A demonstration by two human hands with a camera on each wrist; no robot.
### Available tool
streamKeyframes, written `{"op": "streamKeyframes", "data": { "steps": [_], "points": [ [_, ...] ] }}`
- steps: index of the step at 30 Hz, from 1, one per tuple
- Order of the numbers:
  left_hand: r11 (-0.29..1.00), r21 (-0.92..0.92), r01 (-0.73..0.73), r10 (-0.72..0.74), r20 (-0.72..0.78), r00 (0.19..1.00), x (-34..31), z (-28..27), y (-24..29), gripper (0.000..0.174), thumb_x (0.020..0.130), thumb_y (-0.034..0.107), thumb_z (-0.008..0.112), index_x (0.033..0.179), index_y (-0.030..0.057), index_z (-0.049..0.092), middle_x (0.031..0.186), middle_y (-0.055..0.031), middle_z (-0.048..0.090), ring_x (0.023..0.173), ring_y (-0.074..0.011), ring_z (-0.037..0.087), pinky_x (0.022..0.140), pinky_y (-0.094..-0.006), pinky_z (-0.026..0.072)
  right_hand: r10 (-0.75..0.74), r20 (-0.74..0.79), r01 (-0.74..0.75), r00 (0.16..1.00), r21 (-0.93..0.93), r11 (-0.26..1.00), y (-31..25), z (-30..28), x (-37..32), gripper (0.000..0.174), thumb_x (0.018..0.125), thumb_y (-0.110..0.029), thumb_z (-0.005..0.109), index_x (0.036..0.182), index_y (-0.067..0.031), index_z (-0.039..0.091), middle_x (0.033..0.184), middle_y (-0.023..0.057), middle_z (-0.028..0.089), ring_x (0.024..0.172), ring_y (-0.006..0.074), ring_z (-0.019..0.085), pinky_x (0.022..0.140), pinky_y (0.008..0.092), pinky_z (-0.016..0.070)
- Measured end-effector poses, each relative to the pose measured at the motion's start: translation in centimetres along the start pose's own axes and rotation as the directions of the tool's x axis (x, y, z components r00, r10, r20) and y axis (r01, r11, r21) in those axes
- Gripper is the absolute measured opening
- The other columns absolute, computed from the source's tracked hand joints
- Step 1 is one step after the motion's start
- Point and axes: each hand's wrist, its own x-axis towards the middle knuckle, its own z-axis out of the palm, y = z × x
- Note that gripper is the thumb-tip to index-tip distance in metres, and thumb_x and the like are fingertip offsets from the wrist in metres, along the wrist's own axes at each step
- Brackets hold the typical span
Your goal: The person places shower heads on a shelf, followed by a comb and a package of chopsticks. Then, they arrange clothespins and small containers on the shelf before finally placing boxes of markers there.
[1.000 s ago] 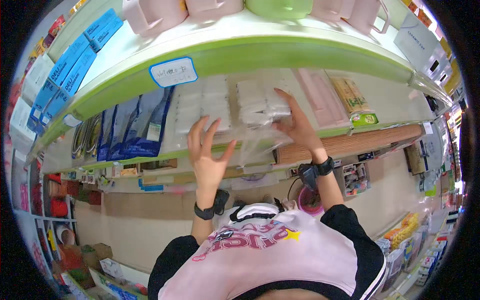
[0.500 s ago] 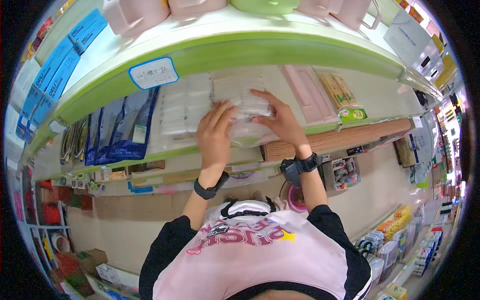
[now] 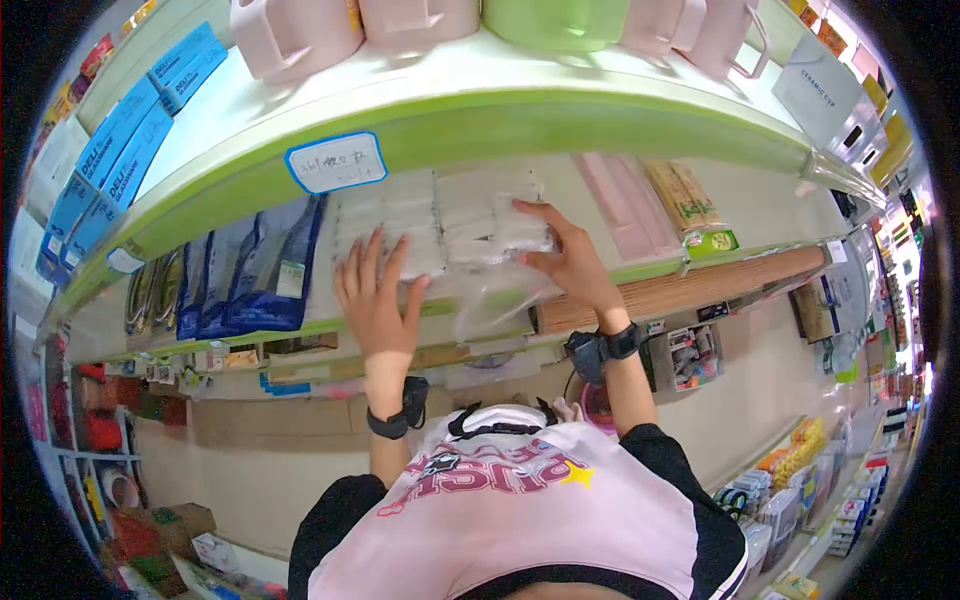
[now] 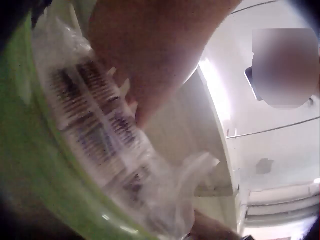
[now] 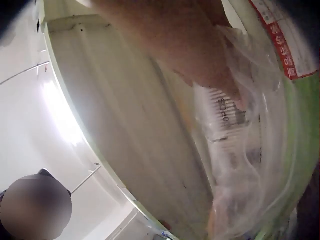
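Note:
Clear plastic packs of small white bundles lie side by side on the lower shelf, a left pack [image 3: 385, 215] and a right pack [image 3: 480, 225]. My left hand [image 3: 380, 300] lies with fingers spread over the front of the left pack. With thumb and fingers curved about its right end, my right hand [image 3: 580, 262] holds the right pack. Loose wrapping [image 3: 490, 300] hangs over the shelf edge below it. Ridged rows show through the film of a pack [image 4: 95, 125] in the left wrist view. In the right wrist view fingertips press the pack [image 5: 227, 130], near printed letters.
Above, a green-edged shelf [image 3: 560, 115] with mugs [image 3: 550, 25] overhangs the hands. Blue packages [image 3: 265, 270] stand left of the packs; a pink tray-like item [image 3: 625, 205] and a wooden-stick pack [image 3: 685, 200] lie right. A rolled brown mat [image 3: 700, 285] is below.
The left hand moved onto the right pack beside the right hand, then back left onto the left pack with fingers spread. The right hand has stayed at the right pack's end.

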Motion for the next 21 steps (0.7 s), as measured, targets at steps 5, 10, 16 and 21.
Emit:
{"op": "streamKeyframes", "data": {
  "steps": [5,10,16,21],
  "points": [
    [1.0,-0.021,-0.01,0.01,-0.005,1.0,0.2,0.0,0.2,0.039,0.079,0.029,0.058,0.115,0.0158,0.053,0.126,-0.0067,0.044,0.117,-0.0319,0.037,0.099,-0.0486,0.0224,-0.007,0.078,0.009,0.997,-0.024,1.0,0.1,-0.4,-0.3,0.058,0.072,-0.01,0.068,0.124,-0.0086,0.043,0.126,0.0093,0.047,0.106,0.0236,0.05,0.089,0.031,0.0387],
    [0.976,-0.217,-0.007,0.024,0.079,0.997,-1.8,-3.1,0.3,0.042,0.075,0.015,0.062,0.115,0.0152,0.052,0.126,-0.0079,0.042,0.116,-0.0323,0.037,0.099,-0.047,0.0267,-0.098,-0.111,0.105,0.989,0.059,0.993,-0.2,-2.5,-2.6,0.057,0.075,-0.016,0.064,0.126,-0.0058,0.04,0.133,0.0084,0.04,0.12,0.0266,0.038,0.1,0.0383,0.0282],
    [0.926,-0.378,-0.007,0.077,0.17,0.982,-3.2,-2.0,2.0,0.055,0.064,-0.001,0.063,0.116,0.0145,0.053,0.129,-0.0105,0.038,0.116,-0.0324,0.038,0.098,-0.0456,0.0315,0.026,-0.007,-0.026,1.0,-0.076,0.997,-2.6,-2.4,-4.5,0.059,0.072,-0.016,0.065,0.126,-0.0112,0.042,0.137,0.0082,0.033,0.123,0.0289,0.034,0.101,0.0396,0.0274],
    [0.916,-0.37,-0.157,0.206,0.097,0.974,-2.5,0.1,2.4,0.05,0.058,0.003,0.065,0.106,0.0135,0.059,0.125,-0.009,0.044,0.114,-0.0293,0.04,0.094,-0.0432,0.0313,0.019,-0.028,-0.025,0.999,-0.235,0.972,-3.2,0.8,-4.8,0.058,0.068,-0.006,0.063,0.124,-0.011,0.046,0.138,0.0105,0.03,0.128,0.0287,0.027,0.103,0.0384,0.0247]
  ]
}}
